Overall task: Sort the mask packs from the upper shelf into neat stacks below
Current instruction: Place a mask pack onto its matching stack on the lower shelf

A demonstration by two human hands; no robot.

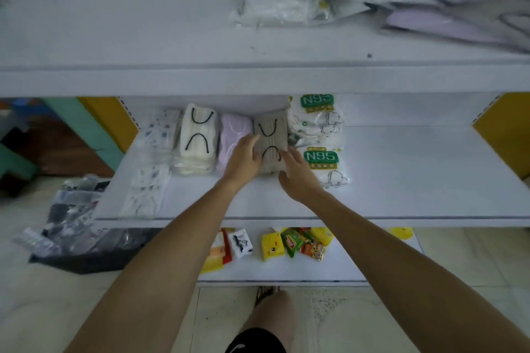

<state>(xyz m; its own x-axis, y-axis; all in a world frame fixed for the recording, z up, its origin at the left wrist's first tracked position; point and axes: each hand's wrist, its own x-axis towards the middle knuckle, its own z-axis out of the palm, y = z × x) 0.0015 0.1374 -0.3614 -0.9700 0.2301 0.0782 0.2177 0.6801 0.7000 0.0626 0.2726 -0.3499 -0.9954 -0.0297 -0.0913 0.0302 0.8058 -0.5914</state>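
One grey-beige stack of wrapped mask packs with black ear loops (pixel 271 135) sits on the white middle shelf (pixel 401 175) between a lilac mask stack (pixel 233 129) and green-labelled N95 packs (pixel 319 156); pushed unevenly, its slippery packs could slide askew. The left hand (pixel 243 159) presses its left side and the right hand (pixel 298 176) its right front corner, fingers extended, gripping nothing.
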